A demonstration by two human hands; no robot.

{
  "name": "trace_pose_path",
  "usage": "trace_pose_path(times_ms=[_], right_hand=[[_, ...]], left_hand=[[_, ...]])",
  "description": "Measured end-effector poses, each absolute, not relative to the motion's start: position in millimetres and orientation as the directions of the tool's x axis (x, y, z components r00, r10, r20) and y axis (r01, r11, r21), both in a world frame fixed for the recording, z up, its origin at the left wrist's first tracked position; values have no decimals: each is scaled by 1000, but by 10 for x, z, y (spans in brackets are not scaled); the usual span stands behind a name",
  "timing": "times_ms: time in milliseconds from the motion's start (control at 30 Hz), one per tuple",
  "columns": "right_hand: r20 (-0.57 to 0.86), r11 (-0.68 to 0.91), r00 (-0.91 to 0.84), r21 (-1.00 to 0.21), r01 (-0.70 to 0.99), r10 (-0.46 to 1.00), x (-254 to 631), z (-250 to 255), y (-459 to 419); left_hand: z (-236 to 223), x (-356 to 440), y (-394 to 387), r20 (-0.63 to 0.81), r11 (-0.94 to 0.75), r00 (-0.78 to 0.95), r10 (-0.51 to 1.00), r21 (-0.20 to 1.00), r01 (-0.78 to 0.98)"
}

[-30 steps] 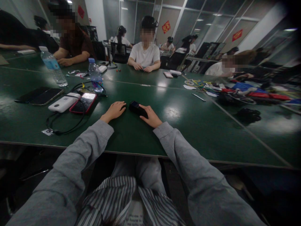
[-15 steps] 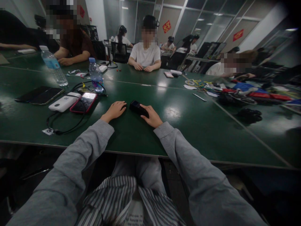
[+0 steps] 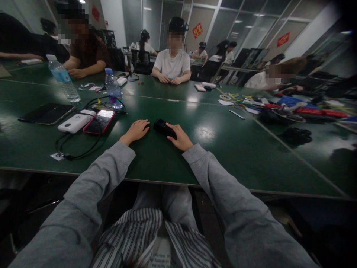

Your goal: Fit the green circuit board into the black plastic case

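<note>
Under my right hand (image 3: pixel 180 137) lies a small black handheld device (image 3: pixel 164 127) with a little screen at its far end. My thumb rests along its near side and the fingers lie over its right side, gripping it against the table. What kind of device it is I cannot make out. My left hand (image 3: pixel 136 130) rests palm down on the green table (image 3: pixel 158 163), fingers stretched out and holding nothing. A short gap separates its fingertips from the device. Left of that hand are a red-edged phone (image 3: pixel 99 122) and a white power bank (image 3: pixel 76 122).
A black cable (image 3: pixel 92 147) loops near the power bank. Two water bottles, one large (image 3: pixel 63 78) and one small (image 3: pixel 113 89), stand behind. Dark flat phones or tablets (image 3: pixel 47 113) lie far left. A wrench (image 3: pixel 236 114) and a heap of cables and cloth (image 3: pixel 295 106) are to the right. People sit opposite.
My hands and the device stay in place. The view shifts very slightly, and the person at the far right has moved their head a little.
</note>
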State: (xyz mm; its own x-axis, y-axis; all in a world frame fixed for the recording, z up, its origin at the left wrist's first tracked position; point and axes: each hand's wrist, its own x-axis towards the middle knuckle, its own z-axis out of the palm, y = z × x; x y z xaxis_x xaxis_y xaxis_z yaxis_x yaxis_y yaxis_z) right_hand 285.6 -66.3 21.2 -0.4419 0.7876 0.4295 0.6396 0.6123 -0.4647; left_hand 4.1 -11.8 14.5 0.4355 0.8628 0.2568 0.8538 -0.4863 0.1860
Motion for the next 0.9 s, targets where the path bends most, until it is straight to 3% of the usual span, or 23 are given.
trace_pose_path(times_ms=[900], right_hand=[[420, 624, -464, -460, 632, 780, 2876, 198, -645]], left_hand=[[134, 40, -115, 269, -486, 432, 861, 184, 854]])
